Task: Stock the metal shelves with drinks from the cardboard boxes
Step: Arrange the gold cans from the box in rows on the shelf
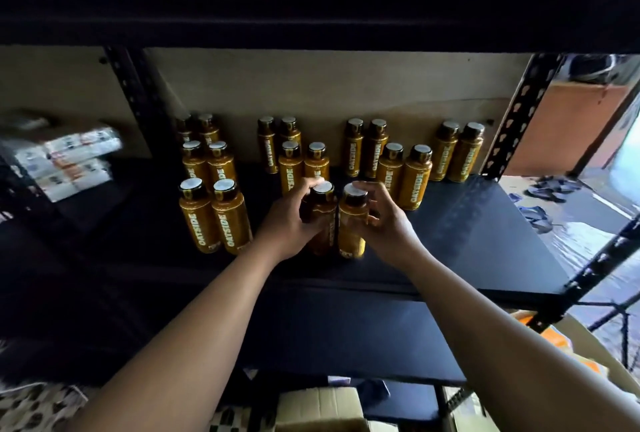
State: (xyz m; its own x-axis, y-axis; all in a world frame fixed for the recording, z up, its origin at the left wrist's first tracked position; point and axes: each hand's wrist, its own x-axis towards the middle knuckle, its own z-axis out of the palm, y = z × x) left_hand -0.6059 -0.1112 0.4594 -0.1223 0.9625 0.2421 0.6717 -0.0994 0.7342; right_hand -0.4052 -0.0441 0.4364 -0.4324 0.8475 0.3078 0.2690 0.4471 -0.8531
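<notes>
**A:** Amber bottles [405, 172] with dark caps and OATSIDE printed down each side. Where do they stand?

**B:** On the black shelf [467, 234], upright, in pairs set one behind another toward the pale back board [311, 85]. There are three pairs at the left, two in the middle, two further right, and one pair beside the slotted post [519, 113].

**A:** And the hands?

**B:** Both are at the front of the middle row. The left hand [287, 223] is wrapped round the upper part of the left bottle [322, 210], with its fingertips up by the cap. The right hand [391, 227] curls round the right bottle [351, 223] from the other side, fingers close to the neck. Each hand grips one bottle.

**A:** Do those two bottles touch?

**B:** They are side by side, touching or very nearly so, and both are upright. Their bases are down at the shelf, but I cannot tell whether they rest on it or are held just above it.

**A:** How near is the next pair?

**B:** Just behind the knuckles, partly hidden by them. The front pair at the left stands near the left wrist and apart from it.

**A:** What else is around?

**B:** White packets [69, 158] are stacked in the next bay to the left, too blurred to read. A cardboard box [318, 400] sits low down between the forearms, below the shelf. A dark upper shelf [311, 5] runs overhead.
</notes>
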